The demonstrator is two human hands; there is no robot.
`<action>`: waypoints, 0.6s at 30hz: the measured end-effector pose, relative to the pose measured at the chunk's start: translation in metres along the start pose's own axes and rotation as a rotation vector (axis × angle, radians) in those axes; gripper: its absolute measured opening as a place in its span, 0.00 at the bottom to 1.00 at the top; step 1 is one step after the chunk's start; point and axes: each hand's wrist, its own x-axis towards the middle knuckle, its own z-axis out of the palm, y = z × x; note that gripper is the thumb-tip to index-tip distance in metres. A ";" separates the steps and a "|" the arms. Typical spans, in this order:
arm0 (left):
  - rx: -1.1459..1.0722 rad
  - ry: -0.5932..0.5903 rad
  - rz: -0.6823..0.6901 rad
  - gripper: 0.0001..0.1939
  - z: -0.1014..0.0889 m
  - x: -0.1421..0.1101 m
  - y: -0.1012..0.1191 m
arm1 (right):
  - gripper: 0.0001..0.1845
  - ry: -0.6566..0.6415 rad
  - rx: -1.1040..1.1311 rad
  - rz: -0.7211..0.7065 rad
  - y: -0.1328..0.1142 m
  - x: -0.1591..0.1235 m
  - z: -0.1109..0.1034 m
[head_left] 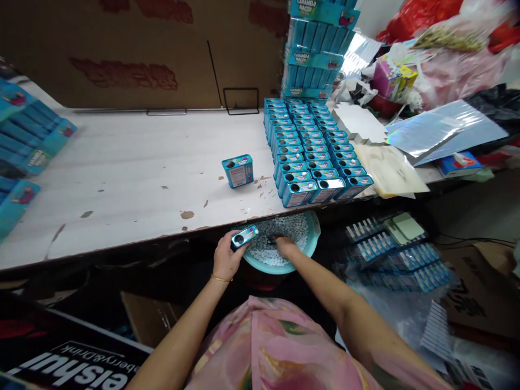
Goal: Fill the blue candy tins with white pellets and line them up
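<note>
My left hand (226, 259) is closed around a small blue tin (245, 236) with a dark round opening in its top, held over the left rim of a pale green basin (312, 254). Small white pellets (294, 227), perhaps candies, fill the basin. My right hand (285, 246) reaches down into them, fingers curled by something dark that I cannot make out; the fingertips are partly hidden. On the table above the basin, a single blue tin (239, 172) stands upright, apart from the others.
Rows of blue tins (304, 149) stand at the right of the white table (122, 179), with stacked display boxes (314, 54) behind. More display boxes (30, 135) are at left. A large cardboard box (142, 54) backs the table. Packed trays (390, 249) lie lower right.
</note>
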 end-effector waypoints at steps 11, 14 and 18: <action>-0.092 -0.002 -0.062 0.20 0.001 0.002 -0.005 | 0.19 0.078 0.356 -0.168 0.025 -0.032 -0.036; -0.071 -0.036 -0.035 0.18 0.010 0.003 -0.002 | 0.17 0.133 0.354 -0.241 0.024 -0.060 -0.071; 0.000 -0.090 0.006 0.17 0.022 0.007 0.011 | 0.16 0.130 0.219 -0.319 0.003 -0.084 -0.108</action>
